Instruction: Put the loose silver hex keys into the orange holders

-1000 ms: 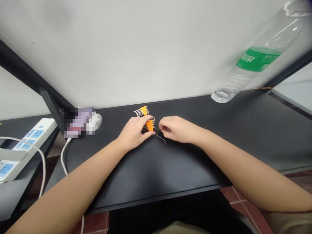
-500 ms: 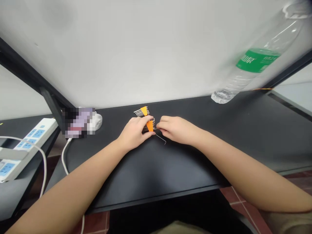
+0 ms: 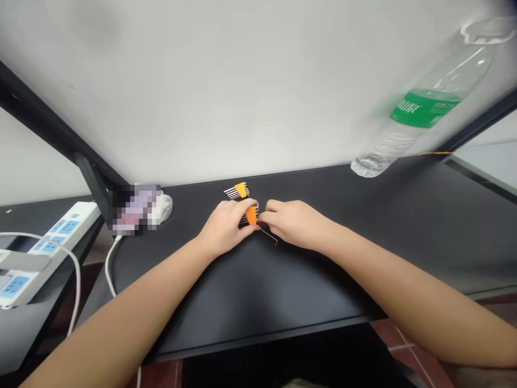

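Note:
Between the thumb and fingers of my left hand (image 3: 226,227) is an orange hex key holder (image 3: 251,215) with several L-shaped metal keys in it. My right hand (image 3: 291,222) is closed, its fingertips pinched at the right side of this holder on what looks like the bent end of a hex key; the fingers hide most of it. A single thin hex key (image 3: 270,236) lies on the black table just below both hands. Behind my left hand a second orange holder (image 3: 241,189) full of hex keys rests on the table.
A large clear bottle (image 3: 424,108) with a green label stands at the back right by the white wall. On the left are a white power strip (image 3: 52,248), a white cable (image 3: 108,264), a blurred-out object (image 3: 135,207) and a crumpled white item (image 3: 163,207).
The whole view has shifted slightly, so everything sits a little lower. My right fingertips have come closer to the held holder; my left hand keeps its grip.

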Tool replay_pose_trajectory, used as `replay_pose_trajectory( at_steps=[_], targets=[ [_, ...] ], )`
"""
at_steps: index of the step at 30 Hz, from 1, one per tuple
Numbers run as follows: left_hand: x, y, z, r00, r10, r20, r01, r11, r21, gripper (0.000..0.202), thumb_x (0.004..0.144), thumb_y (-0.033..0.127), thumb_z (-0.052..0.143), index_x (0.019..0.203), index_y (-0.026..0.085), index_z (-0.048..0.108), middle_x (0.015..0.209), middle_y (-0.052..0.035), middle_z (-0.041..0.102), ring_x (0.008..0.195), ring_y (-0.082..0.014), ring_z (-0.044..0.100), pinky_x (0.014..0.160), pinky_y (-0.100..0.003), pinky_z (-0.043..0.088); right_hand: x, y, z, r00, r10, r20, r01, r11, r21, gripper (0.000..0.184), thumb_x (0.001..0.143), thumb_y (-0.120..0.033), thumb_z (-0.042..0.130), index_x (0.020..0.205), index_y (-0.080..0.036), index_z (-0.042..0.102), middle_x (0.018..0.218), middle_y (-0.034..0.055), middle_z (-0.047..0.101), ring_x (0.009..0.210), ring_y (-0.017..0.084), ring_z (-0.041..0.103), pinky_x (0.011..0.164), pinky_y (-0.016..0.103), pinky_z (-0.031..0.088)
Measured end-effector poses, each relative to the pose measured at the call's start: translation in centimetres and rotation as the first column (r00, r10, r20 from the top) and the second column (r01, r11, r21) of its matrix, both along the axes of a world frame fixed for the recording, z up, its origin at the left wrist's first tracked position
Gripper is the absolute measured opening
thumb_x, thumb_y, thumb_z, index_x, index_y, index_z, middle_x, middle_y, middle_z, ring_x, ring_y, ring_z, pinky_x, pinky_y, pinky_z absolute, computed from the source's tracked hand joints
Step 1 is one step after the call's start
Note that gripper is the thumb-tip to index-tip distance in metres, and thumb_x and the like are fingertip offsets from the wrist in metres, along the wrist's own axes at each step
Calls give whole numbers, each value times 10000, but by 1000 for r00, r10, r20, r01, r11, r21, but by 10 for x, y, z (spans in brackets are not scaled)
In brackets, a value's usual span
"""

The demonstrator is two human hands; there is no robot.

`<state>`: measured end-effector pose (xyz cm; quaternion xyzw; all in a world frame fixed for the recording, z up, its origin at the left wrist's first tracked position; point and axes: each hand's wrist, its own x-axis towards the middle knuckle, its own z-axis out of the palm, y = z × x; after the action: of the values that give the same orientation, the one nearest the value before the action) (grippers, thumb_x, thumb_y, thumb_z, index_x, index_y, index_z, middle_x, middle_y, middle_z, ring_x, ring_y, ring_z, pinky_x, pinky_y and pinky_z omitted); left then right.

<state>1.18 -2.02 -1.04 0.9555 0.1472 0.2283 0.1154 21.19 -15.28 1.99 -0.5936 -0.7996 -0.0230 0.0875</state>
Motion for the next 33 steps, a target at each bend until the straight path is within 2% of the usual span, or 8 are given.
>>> replay_pose_trajectory(
  at_steps=[6,13,20,25,29,33],
  targets=[
    [0,-1,0,1000,5,5,-5,1000,7,559,887,429,763,1365,253,534,1262,-76,714,1097,-264,685,993,-421,526,1,0,-1,997,-13,-79,11,1000,-22,252,996,-207,494,1092,-220,727,1008,56,642,667,131,472,602,288,278],
    [0,1,-1,1000,13,22,-13,1000,13,558,901,426,749,1379,242,529,1284,-84,704,1130,-266,674,1021,-427,517,-2,2,-4,998,-60,-30,61,998,8,279,1024,-222,452,1153,-177,695,1019,84,629,669,145,465,598,304,265],
    [2,-1,-1,1000,0,-4,0,997,72,547,903,427,748,1365,227,534,1231,-99,715,1093,-277,682,990,-439,520,-7,0,-1,994,-69,89,70,998,-2,242,1015,-211,467,959,-162,698,924,78,589,611,140,378,571,313,226],
    [3,-1,-2,1000,-22,6,21,993,117,560,886,407,772,1353,210,534,1222,-102,716,1080,-277,683,972,-429,524,-9,-2,2,989,-65,130,66,998,-6,214,1002,-196,503,932,-172,703,924,74,586,604,131,364,561,313,189],
    [3,-1,-2,1000,-7,8,7,996,93,566,880,407,778,1355,224,533,1217,-94,719,1080,-275,688,976,-433,526,-11,2,-2,997,-74,31,74,997,2,219,1018,-226,485,977,-167,692,917,71,591,607,133,385,571,306,233],
    [3,-2,-2,1000,1,18,-2,997,77,529,883,382,776,1329,222,541,1186,-75,727,1044,-259,692,967,-413,532,-12,8,-12,977,-48,-207,52,999,14,177,1002,-192,494,1020,-173,668,931,62,614,714,149,504,634,280,339]
  ],
)
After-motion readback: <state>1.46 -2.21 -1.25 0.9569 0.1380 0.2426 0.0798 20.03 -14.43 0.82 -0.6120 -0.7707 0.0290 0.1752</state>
